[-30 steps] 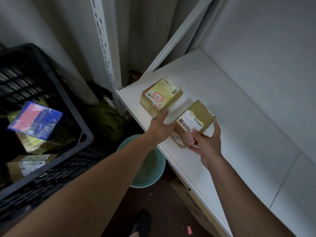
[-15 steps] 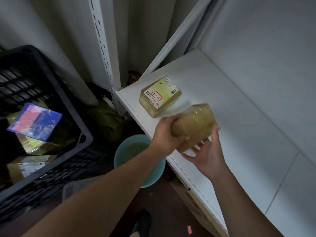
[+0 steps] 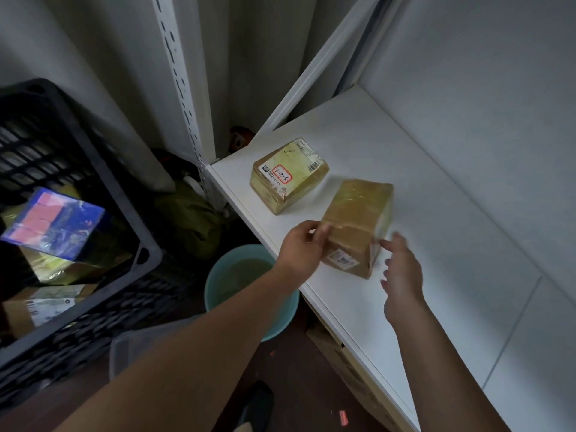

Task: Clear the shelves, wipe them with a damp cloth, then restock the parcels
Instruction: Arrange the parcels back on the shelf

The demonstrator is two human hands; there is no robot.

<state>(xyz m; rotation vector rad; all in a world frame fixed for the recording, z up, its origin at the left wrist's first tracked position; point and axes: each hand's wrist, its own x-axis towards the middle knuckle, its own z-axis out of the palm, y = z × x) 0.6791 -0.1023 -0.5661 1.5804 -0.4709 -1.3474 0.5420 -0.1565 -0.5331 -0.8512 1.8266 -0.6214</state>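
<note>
Since half a second ago, the tape-wrapped brown parcel [image 3: 358, 226] has come down onto the white shelf [image 3: 436, 244], plain side up, just beside the labelled cardboard parcel [image 3: 288, 174]. The left hand [image 3: 304, 247] pinches its near corner with curled fingers. The right hand [image 3: 402, 272] has let go, fingers loose and blurred, beside it. Left of the shelf sits a black slatted crate [image 3: 103, 182], with a round teal bucket [image 3: 280, 319] below the shelf edge.
</note>
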